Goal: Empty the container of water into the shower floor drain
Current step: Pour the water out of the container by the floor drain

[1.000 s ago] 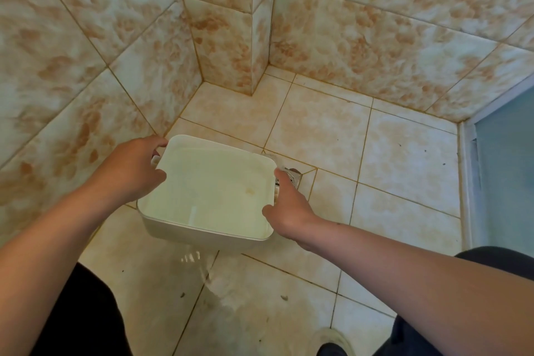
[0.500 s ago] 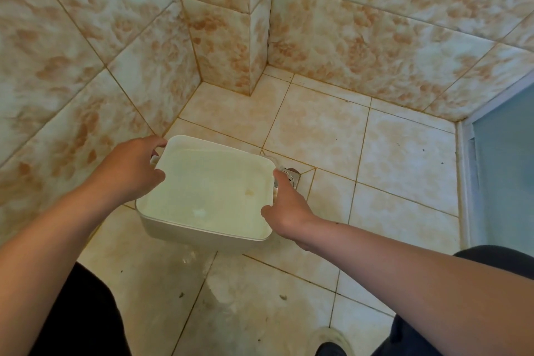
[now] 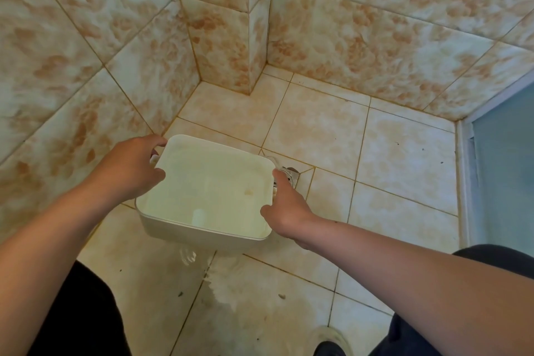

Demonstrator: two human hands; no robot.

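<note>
i have my left hand [image 3: 127,170] and right hand [image 3: 284,205] clamped on opposite rims of the white square plastic container [image 3: 206,191], full of water, held level above the tiled shower floor [image 3: 318,127]. pouring hasn't begun; next i'd tip it toward the metal floor drain [image 3: 290,175] just beside my right hand.

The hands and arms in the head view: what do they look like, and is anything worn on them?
Both arms are bare from the hands to the frame's edge: no sleeves show. The left hand and the right hand wear no gloves, and no rings or watch can be seen. The right forearm has a few small dark specks near the wrist. No other markings are visible.
</note>
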